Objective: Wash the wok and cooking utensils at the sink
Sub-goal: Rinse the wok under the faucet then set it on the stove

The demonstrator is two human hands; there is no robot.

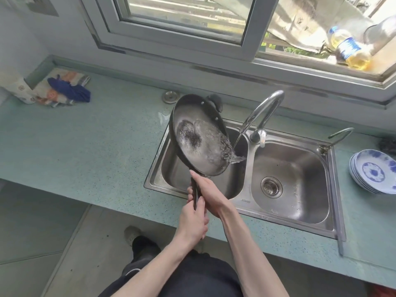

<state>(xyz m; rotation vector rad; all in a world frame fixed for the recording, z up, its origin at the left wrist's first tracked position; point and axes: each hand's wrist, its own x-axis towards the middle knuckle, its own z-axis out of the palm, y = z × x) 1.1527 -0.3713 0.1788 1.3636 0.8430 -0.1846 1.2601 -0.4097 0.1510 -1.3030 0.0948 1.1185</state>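
1. I see the wok (pixel 200 138) held up over the left basin of the sink (pixel 334 213), tilted steeply so its inside faces me and its rim leans toward the tap (pixel 264 113).
2. Water runs from the tap's spout onto the wok's lower right rim and splashes off there; the inside of the wok is wet, with a dark patch near its middle.
3. Both grips are closed around the wok's dark handle (pixel 195 195), which points down toward me over the sink's front edge.
4. My right hand (pixel 209 195) holds the handle higher up, its fingers curled round it just under the wok's bowl.
5. My left hand (pixel 192 221) holds the handle lower down, right below the right hand and touching it.
6. The right basin holds only its drain strainer (pixel 271 187) and some drops of water.
7. The sink is set into a blue-green speckled bench (pixel 85 151).
8. A stack of blue-and-white plates (pixel 374 171) sits on the bench to the right of the sink.
9. At the far left of the bench lie some cloths (pixel 64 88), a dark blue one on top.
10. A bottle of yellow oil (pixel 348 48) stands on the window sill, upper right.
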